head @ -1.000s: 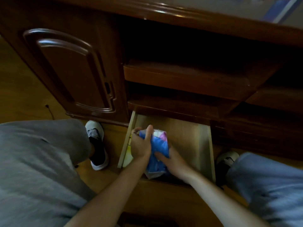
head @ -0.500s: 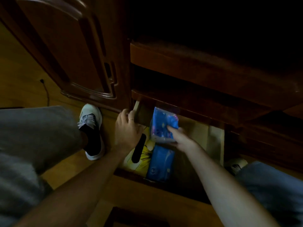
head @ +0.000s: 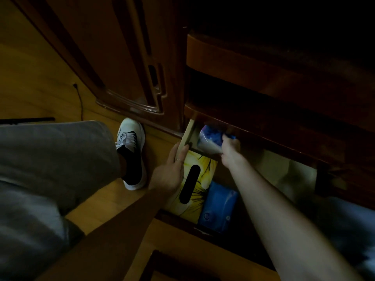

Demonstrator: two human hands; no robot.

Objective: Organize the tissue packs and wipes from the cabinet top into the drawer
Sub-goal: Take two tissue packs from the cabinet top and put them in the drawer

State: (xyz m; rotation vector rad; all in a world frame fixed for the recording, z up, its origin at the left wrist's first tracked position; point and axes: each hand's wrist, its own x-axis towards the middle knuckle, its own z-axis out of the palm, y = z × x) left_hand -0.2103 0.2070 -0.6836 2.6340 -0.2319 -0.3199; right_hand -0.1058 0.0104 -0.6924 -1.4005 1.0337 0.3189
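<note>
Gripping a half-hidden blue pack [head: 211, 136], right hand [head: 230, 151]; left hand [head: 169, 173] curled on drawer's wall [head: 185, 136]

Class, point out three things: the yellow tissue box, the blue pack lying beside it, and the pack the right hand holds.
yellow tissue box [head: 205, 169], head view, printed top.
blue pack [head: 219, 207], head view, wrapper middle.
held pack [head: 210, 136], head view, blue upper face.

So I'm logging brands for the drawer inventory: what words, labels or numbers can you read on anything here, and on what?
No text is readable in this dim view.
Blue wipes pack in the drawer: small round marks, too blurred to read.
Yellow tissue box: only a printed pattern, no words showing.
Blue-and-white pack in the right hand: blurred, nothing legible.
</note>
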